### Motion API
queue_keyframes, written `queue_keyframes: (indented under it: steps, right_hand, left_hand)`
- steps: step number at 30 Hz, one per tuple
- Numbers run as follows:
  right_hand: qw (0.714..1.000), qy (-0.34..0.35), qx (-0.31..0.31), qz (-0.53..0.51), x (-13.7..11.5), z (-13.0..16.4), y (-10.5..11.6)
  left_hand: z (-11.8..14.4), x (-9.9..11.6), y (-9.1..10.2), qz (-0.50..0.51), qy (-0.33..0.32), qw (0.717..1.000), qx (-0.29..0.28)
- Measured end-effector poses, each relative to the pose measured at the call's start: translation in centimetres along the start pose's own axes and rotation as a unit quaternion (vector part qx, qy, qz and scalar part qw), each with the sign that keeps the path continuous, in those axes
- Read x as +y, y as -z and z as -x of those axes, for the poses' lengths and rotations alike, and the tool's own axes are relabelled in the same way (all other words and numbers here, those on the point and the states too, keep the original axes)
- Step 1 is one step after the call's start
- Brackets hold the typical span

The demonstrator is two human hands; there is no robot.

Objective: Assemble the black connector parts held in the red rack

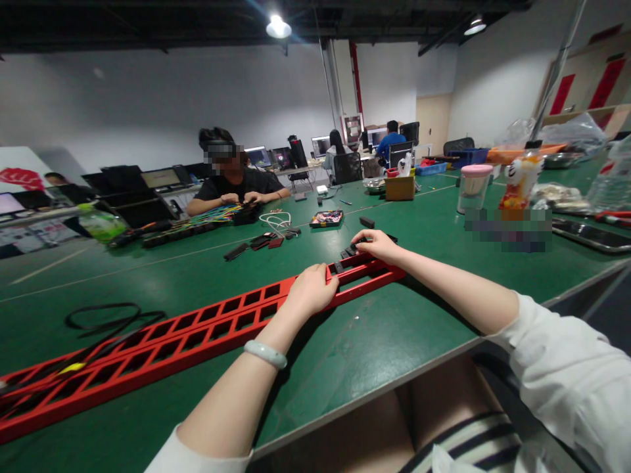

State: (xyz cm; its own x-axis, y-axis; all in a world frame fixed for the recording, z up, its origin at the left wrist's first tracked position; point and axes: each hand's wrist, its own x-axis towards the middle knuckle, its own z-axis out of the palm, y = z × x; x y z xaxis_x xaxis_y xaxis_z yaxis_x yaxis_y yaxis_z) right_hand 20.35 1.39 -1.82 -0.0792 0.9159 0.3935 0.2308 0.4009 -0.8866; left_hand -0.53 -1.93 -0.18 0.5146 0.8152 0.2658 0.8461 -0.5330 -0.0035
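Note:
A long red ladder-like frame (pixel 282 288) with rows of rectangular openings lies across the green table. Near its right part, my left hand (pixel 311 289) rests over the frame, fingers curled round its far side. My right hand (pixel 378 246) is at the frame's right end, its fingers pinched at a small black block, mostly covered by the fingertips. Several similar small black blocks (pixel 348 251) sit just left of those fingertips, along the frame's far edge. Black cables (pixel 123 320) with a yellow tag (pixel 72 368) lie over the frame's left part.
Beyond the frame are loose dark pieces (pixel 261 242), a white cable (pixel 279 222), a small tray of parts (pixel 326 219) and a black block (pixel 367 222). A co-worker (pixel 236 177) handles coloured wires (pixel 207 220) opposite. A pink-lidded cup (pixel 474 190) and phone (pixel 594 235) stand right.

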Motion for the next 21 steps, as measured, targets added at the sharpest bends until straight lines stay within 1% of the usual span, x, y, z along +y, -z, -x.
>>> queue_keyframes:
  steps: [3, 5, 9, 12, 15, 18, 21]
  right_hand:
    - [0.995, 0.031, 0.018, 0.093, -0.1, 0.1, 0.1]
    - [0.991, 0.041, 0.010, 0.130, -0.3, 0.1, 0.2]
    - [0.987, 0.058, -0.018, 0.151, -0.1, 0.1, 0.3]
    - [0.989, 0.043, -0.025, 0.142, 0.1, 0.0, 0.4]
    - [0.988, 0.017, -0.071, 0.139, 0.0, -0.1, 0.7]
    - [0.976, 0.016, -0.131, 0.172, -0.7, -0.1, 1.0]
    - [0.968, 0.017, -0.167, 0.188, -1.1, 0.0, 1.1]
  left_hand:
    - [0.0, 0.0, 0.0, 0.004, -0.001, 1.000, -0.001]
    - [0.0, 0.0, 0.1, 0.006, 0.004, 1.000, -0.005]
    - [-0.1, 0.1, 0.0, 0.004, 0.009, 1.000, -0.006]
    - [-0.1, 0.1, 0.1, 0.004, 0.011, 1.000, -0.007]
    - [-0.1, 0.2, 0.2, 0.004, 0.015, 1.000, -0.013]
    - [-0.1, 0.2, 0.2, 0.001, 0.014, 1.000, -0.014]
    - [-0.1, 0.1, 0.1, -0.001, 0.006, 1.000, -0.005]
